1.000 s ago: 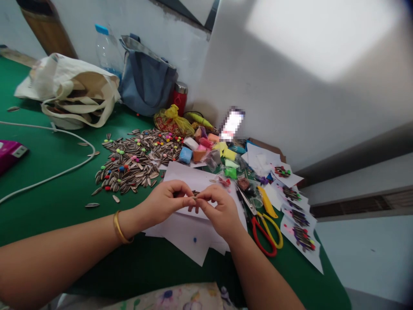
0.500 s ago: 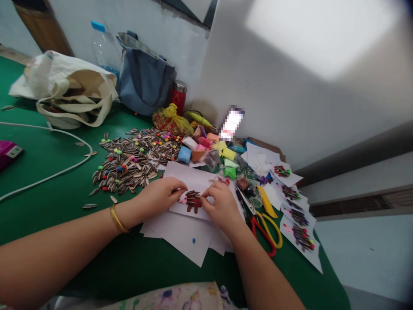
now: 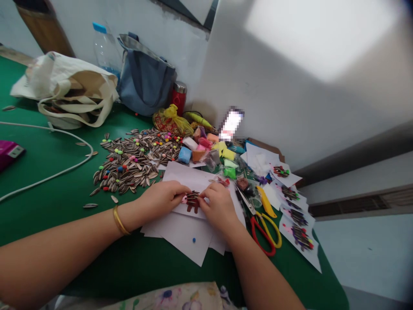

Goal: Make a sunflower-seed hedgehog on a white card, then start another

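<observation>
Between my hands, on a white paper (image 3: 176, 172), lies a small brown clay hedgehog (image 3: 192, 207) with a pink face and striped sunflower seeds stuck in its back. My right hand (image 3: 220, 207) is closed in a pinch at the hedgehog's right side, its fingertips on the end of a sunflower seed. From the left, my left hand (image 3: 163, 199) reaches in with thumb and forefinger close together at the top of the hedgehog, above the pink face. Whether a seed is between those left fingers is hidden.
A heap of sunflower seeds (image 3: 129, 165) mixed with coloured ones lies left. Clay packets (image 3: 185, 155) sit behind the paper. Scissors (image 3: 263, 237) and a yellow cutter (image 3: 266, 202) lie right, before finished hedgehog cards (image 3: 301, 254). Bags (image 3: 145, 82) and a phone (image 3: 231, 124) stand behind.
My left hand has moved slightly right, its fingertips now over the hedgehog's top near the seeds. My right fingers have shifted a little inward. The paper and hedgehog stay in place.
</observation>
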Demonstrator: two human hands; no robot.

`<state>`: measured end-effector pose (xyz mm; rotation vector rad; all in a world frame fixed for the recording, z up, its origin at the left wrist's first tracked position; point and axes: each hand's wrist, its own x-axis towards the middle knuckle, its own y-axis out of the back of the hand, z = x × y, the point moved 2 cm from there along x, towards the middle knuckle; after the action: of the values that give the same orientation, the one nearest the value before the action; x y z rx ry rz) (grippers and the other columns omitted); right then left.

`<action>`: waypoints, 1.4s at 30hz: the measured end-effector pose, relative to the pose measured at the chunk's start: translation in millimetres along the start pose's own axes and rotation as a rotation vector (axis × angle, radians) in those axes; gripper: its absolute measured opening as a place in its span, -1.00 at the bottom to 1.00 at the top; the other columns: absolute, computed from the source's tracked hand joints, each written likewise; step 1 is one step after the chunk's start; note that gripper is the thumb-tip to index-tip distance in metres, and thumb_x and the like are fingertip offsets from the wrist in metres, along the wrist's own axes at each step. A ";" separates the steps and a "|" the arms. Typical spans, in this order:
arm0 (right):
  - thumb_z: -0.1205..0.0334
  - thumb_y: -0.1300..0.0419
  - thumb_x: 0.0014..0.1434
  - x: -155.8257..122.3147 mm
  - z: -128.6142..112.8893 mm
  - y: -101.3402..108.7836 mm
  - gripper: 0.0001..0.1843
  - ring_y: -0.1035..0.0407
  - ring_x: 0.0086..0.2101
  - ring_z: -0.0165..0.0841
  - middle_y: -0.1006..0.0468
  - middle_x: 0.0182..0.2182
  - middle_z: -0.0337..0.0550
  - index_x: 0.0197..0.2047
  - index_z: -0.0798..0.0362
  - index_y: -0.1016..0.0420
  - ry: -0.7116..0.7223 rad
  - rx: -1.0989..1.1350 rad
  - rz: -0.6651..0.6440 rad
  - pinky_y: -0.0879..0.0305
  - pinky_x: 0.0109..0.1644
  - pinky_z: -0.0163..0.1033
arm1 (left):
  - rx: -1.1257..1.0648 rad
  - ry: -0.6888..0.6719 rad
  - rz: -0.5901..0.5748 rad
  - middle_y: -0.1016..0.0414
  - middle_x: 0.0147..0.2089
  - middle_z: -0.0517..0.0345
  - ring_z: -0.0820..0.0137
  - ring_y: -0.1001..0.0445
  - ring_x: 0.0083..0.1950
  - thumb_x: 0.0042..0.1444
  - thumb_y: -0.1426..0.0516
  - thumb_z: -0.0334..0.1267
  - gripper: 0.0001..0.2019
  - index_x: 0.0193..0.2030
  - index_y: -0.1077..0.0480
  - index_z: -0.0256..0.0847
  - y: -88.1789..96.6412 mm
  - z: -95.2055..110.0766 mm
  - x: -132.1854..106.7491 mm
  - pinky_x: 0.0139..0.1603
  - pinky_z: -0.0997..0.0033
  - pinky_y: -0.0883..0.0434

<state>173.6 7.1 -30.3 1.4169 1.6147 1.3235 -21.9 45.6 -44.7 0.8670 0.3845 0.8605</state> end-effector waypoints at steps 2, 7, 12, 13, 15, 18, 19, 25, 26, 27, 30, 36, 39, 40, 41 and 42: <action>0.32 -0.29 0.17 -0.2 -0.5 -0.6 -0.92 -0.36 -0.18 -0.23 -0.53 -0.31 -0.11 -0.37 0.07 -0.60 0.005 -0.037 -0.007 -0.16 -0.08 -0.15 | 0.028 -0.027 0.001 -0.62 -0.06 0.11 0.26 -0.55 -0.07 0.25 -0.03 -0.24 -0.67 0.04 -0.55 -0.01 -1.0 1.9 -0.9 -0.08 0.35 -0.37; 0.30 -0.31 0.17 -0.8 -1.4 -2.1 -0.93 -0.36 -0.17 -0.22 -0.54 -0.30 -0.12 -0.36 0.06 -0.60 0.023 -0.091 -0.011 -0.13 -0.08 -0.12 | 0.070 -0.078 0.007 -0.62 -0.07 0.15 0.29 -0.54 -0.08 0.25 -0.03 -0.29 -0.67 0.05 -0.53 0.03 -3.3 3.7 -2.0 -0.09 0.36 -0.36; 0.28 -0.28 0.20 -0.5 -3.0 -2.7 -0.90 -0.34 -0.18 -0.22 -0.54 -0.30 -0.11 -0.36 0.06 -0.60 0.044 -0.147 0.000 -0.11 -0.11 -0.11 | 0.109 -0.117 0.005 -0.60 -0.11 0.15 0.29 -0.54 -0.12 0.24 -0.04 -0.32 -0.65 0.09 -0.50 0.04 -5.3 5.7 -2.0 -0.13 0.36 -0.35; 0.27 -0.28 0.20 -0.5 -3.3 -2.7 -0.90 -0.34 -0.18 -0.22 -0.54 -0.30 -0.12 -0.36 0.06 -0.60 0.045 -0.153 -0.001 -0.10 -0.12 -0.11 | 0.117 -0.117 0.003 -0.60 -0.13 0.16 0.29 -0.54 -0.13 0.24 -0.04 -0.32 -0.65 0.09 -0.50 0.04 -5.6 6.1 -2.0 -0.15 0.36 -0.35; 0.27 -0.29 0.20 -0.5 -3.4 -2.7 -0.90 -0.34 -0.18 -0.22 -0.54 -0.30 -0.12 -0.36 0.05 -0.60 0.045 -0.162 0.000 -0.09 -0.13 -0.11 | 0.130 -0.117 0.000 -0.60 -0.15 0.15 0.29 -0.54 -0.14 0.25 -0.03 -0.31 -0.65 0.09 -0.50 0.04 -6.0 7.0 -2.1 -0.16 0.36 -0.35; 0.26 -0.31 0.19 -0.9 -2.5 -2.5 -0.91 -0.34 -0.19 -0.22 -0.54 -0.31 -0.14 -0.37 0.03 -0.61 0.044 -0.149 0.014 -0.09 -0.12 -0.12 | 0.138 -0.115 0.007 -0.60 -0.13 0.14 0.28 -0.54 -0.13 0.25 -0.03 -0.31 -0.65 0.09 -0.49 0.03 -5.9 7.4 -2.3 -0.16 0.35 -0.35; 0.27 -0.32 0.18 -1.1 -1.9 -2.3 -0.92 -0.34 -0.19 -0.23 -0.54 -0.31 -0.14 -0.37 0.02 -0.62 0.046 -0.137 0.023 -0.09 -0.12 -0.12 | 0.137 -0.114 0.009 -0.60 -0.11 0.14 0.28 -0.54 -0.13 0.25 -0.03 -0.31 -0.65 0.10 -0.49 0.03 -5.9 7.2 -2.3 -0.16 0.35 -0.35; 0.28 -0.33 0.16 -1.9 0.4 -1.3 -0.93 -0.35 -0.21 -0.25 -0.54 -0.33 -0.15 -0.37 0.01 -0.62 0.051 -0.077 0.072 -0.12 -0.10 -0.14 | 0.116 -0.107 0.003 -0.59 -0.12 0.14 0.28 -0.53 -0.12 0.24 -0.04 -0.31 -0.64 0.11 -0.48 0.03 -6.7 6.2 -2.1 -0.14 0.36 -0.35; 0.28 -0.33 0.16 -1.9 0.2 -1.2 -0.93 -0.35 -0.21 -0.25 -0.54 -0.34 -0.15 -0.37 0.01 -0.62 0.051 -0.072 0.077 -0.12 -0.11 -0.14 | 0.113 -0.110 -0.002 -0.59 -0.13 0.13 0.29 -0.53 -0.12 0.24 -0.04 -0.32 -0.64 0.11 -0.48 0.03 -6.8 6.5 -2.0 -0.15 0.36 -0.35; 0.29 -0.32 0.17 -1.9 -0.1 -1.2 -0.92 -0.35 -0.22 -0.25 -0.54 -0.34 -0.15 -0.37 0.01 -0.62 0.053 -0.069 0.081 -0.12 -0.11 -0.14 | 0.112 -0.113 -0.008 -0.59 -0.15 0.13 0.29 -0.53 -0.13 0.24 -0.03 -0.33 -0.64 0.10 -0.49 0.02 -6.9 7.0 -1.9 -0.15 0.36 -0.35; 0.32 -0.29 0.18 -1.9 -1.5 -1.2 -0.90 -0.35 -0.21 -0.25 -0.53 -0.34 -0.14 -0.37 0.01 -0.62 0.058 -0.065 0.086 -0.12 -0.11 -0.14 | 0.129 -0.116 -0.019 -0.57 -0.19 0.13 0.30 -0.52 -0.16 0.23 -0.03 -0.34 -0.64 0.10 -0.49 0.01 -7.2 8.5 -1.6 -0.17 0.37 -0.35; 0.33 -0.28 0.18 -1.4 -3.9 -2.0 -0.92 -0.34 -0.20 -0.23 -0.53 -0.31 -0.12 -0.35 0.03 -0.61 0.056 -0.102 0.053 -0.11 -0.11 -0.13 | 0.166 -0.124 -0.022 -0.55 -0.22 0.16 0.31 -0.52 -0.17 0.22 -0.04 -0.35 -0.60 0.13 -0.46 0.06 -9.5 11.8 -1.2 -0.20 0.39 -0.33; 0.32 -0.27 0.19 -1.0 -4.4 -2.2 -0.91 -0.33 -0.19 -0.22 -0.53 -0.31 -0.12 -0.35 0.03 -0.61 0.054 -0.115 0.042 -0.10 -0.12 -0.12 | 0.197 -0.118 -0.031 -0.55 -0.24 0.16 0.31 -0.51 -0.21 0.21 -0.05 -0.35 -0.64 0.08 -0.49 0.04 -10.0 15.1 -0.9 -0.24 0.39 -0.32; 0.32 -0.27 0.19 -0.8 -4.5 -2.2 -0.91 -0.33 -0.19 -0.22 -0.53 -0.31 -0.12 -0.35 0.03 -0.60 0.052 -0.119 0.039 -0.09 -0.13 -0.12 | 0.206 -0.116 -0.036 -0.55 -0.25 0.16 0.31 -0.52 -0.22 0.21 -0.05 -0.35 -0.66 0.05 -0.51 0.03 -10.1 16.2 -0.6 -0.25 0.39 -0.32; 0.32 -0.27 0.19 -0.7 -4.5 -2.3 -0.91 -0.33 -0.19 -0.22 -0.53 -0.31 -0.12 -0.35 0.03 -0.60 0.051 -0.121 0.035 -0.09 -0.13 -0.12 | 0.214 -0.116 -0.041 -0.55 -0.25 0.16 0.31 -0.52 -0.22 0.21 -0.05 -0.34 -0.68 0.02 -0.52 0.01 -10.2 17.2 -0.2 -0.26 0.39 -0.32; 0.32 -0.27 0.19 -0.6 -4.5 -2.4 -0.91 -0.33 -0.19 -0.22 -0.53 -0.31 -0.13 -0.36 0.03 -0.60 0.049 -0.122 0.033 -0.08 -0.13 -0.12 | 0.222 -0.115 -0.046 -0.56 -0.26 0.16 0.31 -0.52 -0.23 0.22 -0.05 -0.33 -0.69 0.00 -0.52 0.00 -10.5 18.0 0.2 -0.27 0.39 -0.32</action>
<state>168.9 5.4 -31.2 1.3526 1.5210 1.4604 -5.5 32.9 -42.0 1.1039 0.4025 0.7306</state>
